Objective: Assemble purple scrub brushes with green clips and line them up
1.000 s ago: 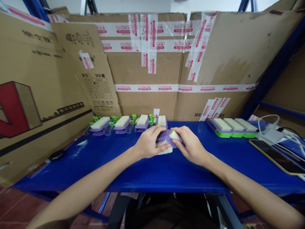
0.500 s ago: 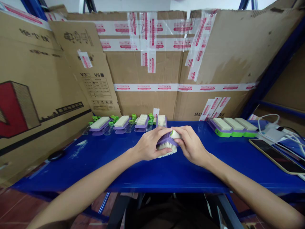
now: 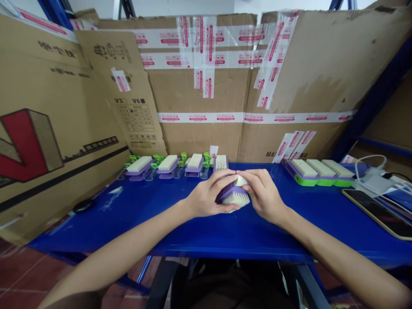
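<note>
A purple brush (image 3: pixel 236 199) with pale bristles facing down and toward me is held above the blue table. My left hand (image 3: pixel 207 195) wraps round its left side, thumb along the bristles. Closed on a small white and green piece (image 3: pixel 241 180) at the brush's upper right is my right hand (image 3: pixel 264 194). The fingertips of both hands nearly meet there. Behind them, another purple brush (image 3: pixel 221 162) lies with its bristles up, partly hidden by my left hand.
Purple brushes (image 3: pixel 139 164) with green clips and clear parts line the table's (image 3: pixel 128 223) back left. At right are green-and-purple brushes (image 3: pixel 317 174), a phone (image 3: pixel 378 210) and white cables (image 3: pixel 370 171). Cardboard (image 3: pixel 199 141) stands behind; a black ring (image 3: pixel 84 206) lies left.
The view has shifted slightly. Both hands still hold the brush and the white piece; the brush has tilted a little and sits slightly further right in view.
</note>
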Demonstrator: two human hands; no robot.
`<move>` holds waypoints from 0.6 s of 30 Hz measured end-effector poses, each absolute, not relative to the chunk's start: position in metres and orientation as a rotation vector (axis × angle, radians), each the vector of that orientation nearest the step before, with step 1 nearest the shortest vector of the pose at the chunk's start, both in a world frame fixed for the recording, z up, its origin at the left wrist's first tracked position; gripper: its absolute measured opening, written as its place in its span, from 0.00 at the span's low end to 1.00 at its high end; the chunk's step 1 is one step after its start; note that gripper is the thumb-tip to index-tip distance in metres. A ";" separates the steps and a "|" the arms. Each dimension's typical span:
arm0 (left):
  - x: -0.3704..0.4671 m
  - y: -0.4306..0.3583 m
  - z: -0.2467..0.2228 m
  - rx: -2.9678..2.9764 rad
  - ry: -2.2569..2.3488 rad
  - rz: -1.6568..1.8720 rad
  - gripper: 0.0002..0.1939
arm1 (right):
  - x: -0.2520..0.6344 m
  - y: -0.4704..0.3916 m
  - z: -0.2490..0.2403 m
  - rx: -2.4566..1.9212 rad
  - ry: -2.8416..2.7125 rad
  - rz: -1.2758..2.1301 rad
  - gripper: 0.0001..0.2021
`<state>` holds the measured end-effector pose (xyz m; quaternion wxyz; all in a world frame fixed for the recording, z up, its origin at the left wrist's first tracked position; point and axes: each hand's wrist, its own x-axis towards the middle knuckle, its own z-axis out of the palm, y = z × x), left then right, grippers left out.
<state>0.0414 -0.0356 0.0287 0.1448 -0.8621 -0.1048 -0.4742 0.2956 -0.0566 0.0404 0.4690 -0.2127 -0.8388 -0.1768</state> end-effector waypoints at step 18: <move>0.041 -0.031 0.016 -2.425 -0.247 -1.322 0.48 | 0.304 -0.048 0.039 -0.463 -2.092 -0.397 0.23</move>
